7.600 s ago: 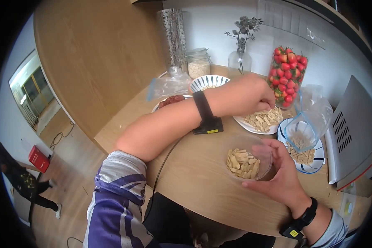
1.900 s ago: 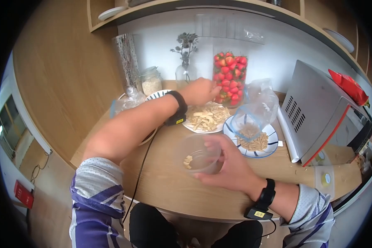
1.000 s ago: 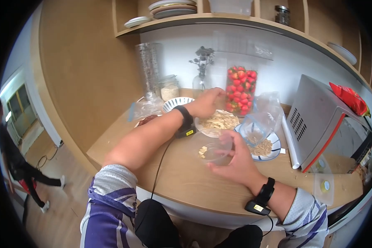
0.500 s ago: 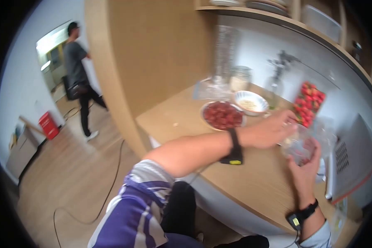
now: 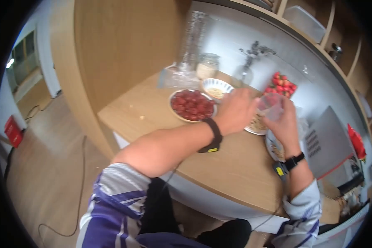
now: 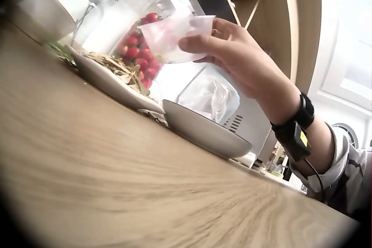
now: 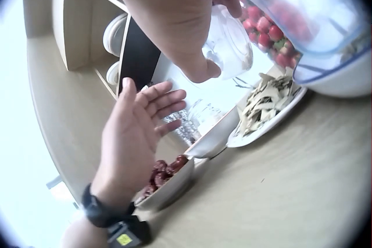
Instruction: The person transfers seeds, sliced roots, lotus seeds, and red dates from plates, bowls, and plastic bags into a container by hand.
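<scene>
1. The right hand [image 5: 284,124] grips the clear plastic cup [image 5: 270,106], thumb and fingers around its side.
2. The left hand [image 7: 131,143] is wide, fingers spread and holding nothing, at the cup's 9 o'clock in the head view.
3. There, strawberries [image 5: 282,86] lie at the cup's 1 o'clock and the plate of dried slices [image 5: 254,132] at 7.
4. The bowl of red dates [image 5: 189,120] sits at the left hand's 9 o'clock.
</scene>
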{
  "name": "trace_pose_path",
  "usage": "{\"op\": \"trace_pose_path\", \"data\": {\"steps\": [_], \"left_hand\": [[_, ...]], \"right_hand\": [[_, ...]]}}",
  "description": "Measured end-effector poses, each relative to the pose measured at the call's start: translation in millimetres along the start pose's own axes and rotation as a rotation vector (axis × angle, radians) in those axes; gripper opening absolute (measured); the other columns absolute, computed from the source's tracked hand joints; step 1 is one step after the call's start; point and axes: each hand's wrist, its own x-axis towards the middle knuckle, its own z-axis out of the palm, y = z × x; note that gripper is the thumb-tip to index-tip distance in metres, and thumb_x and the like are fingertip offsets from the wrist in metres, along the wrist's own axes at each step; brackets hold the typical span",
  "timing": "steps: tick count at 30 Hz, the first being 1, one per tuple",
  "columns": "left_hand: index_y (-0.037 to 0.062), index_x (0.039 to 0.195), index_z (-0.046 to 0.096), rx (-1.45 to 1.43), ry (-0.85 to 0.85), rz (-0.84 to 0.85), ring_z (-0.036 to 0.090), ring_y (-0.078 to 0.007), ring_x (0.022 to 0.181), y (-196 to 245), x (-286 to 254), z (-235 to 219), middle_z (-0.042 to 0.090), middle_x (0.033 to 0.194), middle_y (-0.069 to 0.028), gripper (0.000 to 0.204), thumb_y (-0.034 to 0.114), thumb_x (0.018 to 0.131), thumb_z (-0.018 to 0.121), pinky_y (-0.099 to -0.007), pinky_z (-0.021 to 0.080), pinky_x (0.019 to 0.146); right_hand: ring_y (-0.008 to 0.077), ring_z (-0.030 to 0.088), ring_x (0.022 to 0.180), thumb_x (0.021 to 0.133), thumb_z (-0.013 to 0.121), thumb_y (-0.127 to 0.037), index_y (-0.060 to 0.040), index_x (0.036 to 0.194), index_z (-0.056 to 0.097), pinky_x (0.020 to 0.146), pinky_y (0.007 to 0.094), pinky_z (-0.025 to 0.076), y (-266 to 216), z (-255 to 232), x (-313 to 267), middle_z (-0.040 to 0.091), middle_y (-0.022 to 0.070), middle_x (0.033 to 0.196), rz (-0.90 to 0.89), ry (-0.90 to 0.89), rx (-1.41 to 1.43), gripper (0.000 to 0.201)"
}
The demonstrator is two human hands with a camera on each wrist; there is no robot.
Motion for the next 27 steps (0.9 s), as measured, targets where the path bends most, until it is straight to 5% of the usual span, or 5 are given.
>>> {"op": "trace_pose_path", "data": {"steps": [6, 14, 23, 27], "left_hand": [[-0.0035, 0.137, 0.069, 0.058, 0.039, -0.086, 0.071, -0.0423, 0.125, 6.9, -1.8, -9.4, 0.078, 0.129, -0.0232, 0.049, 0.041, 0.121, 0.056, -0.0577, 0.049, 0.109], [-0.0025, 0.137, 0.069, 0.097, -0.003, -0.122, 0.070, -0.0402, 0.125, 5.2, -1.3, -9.9, 0.077, 0.130, -0.0207, 0.051, 0.043, 0.122, 0.053, -0.0567, 0.048, 0.109], [0.0007, 0.128, 0.073, 0.088, 0.001, -0.089, 0.071, -0.0409, 0.120, 2.7, -2.0, -9.2, 0.077, 0.124, -0.0194, 0.045, 0.039, 0.123, 0.050, -0.0565, 0.048, 0.105], [0.0013, 0.123, 0.073, -0.061, 0.089, -0.014, 0.071, -0.0429, 0.113, 1.2, -0.4, -11.1, 0.077, 0.116, -0.0204, 0.043, 0.036, 0.124, 0.048, -0.0564, 0.050, 0.100]], "right_hand": [[0.0433, 0.060, 0.145, 0.070, 0.088, 0.006, -0.0038, 0.153, 0.063, 0.122, 0.0495, 0.055, -13.6, 0.6, 27.1, 0.063, 0.0190, 0.153, -0.258, -0.159, -0.221, 0.087], [0.0392, 0.062, 0.144, 0.081, 0.068, 0.017, -0.0051, 0.153, 0.066, 0.120, 0.0486, 0.054, -18.6, 6.1, 36.8, 0.066, 0.0162, 0.151, -0.436, -0.163, -0.408, 0.075], [0.0416, 0.065, 0.139, 0.076, 0.093, -0.008, -0.0047, 0.165, 0.055, 0.120, 0.0495, 0.054, -40.5, -21.0, 14.2, 0.066, 0.0213, 0.151, -0.367, -0.017, -0.315, 0.097], [0.0394, 0.068, 0.135, 0.076, 0.100, -0.018, 0.0010, 0.170, 0.044, 0.117, 0.0475, 0.056, -64.6, -32.5, -20.9, 0.066, 0.0245, 0.148, -0.013, -0.096, 0.032, 0.112]]}}
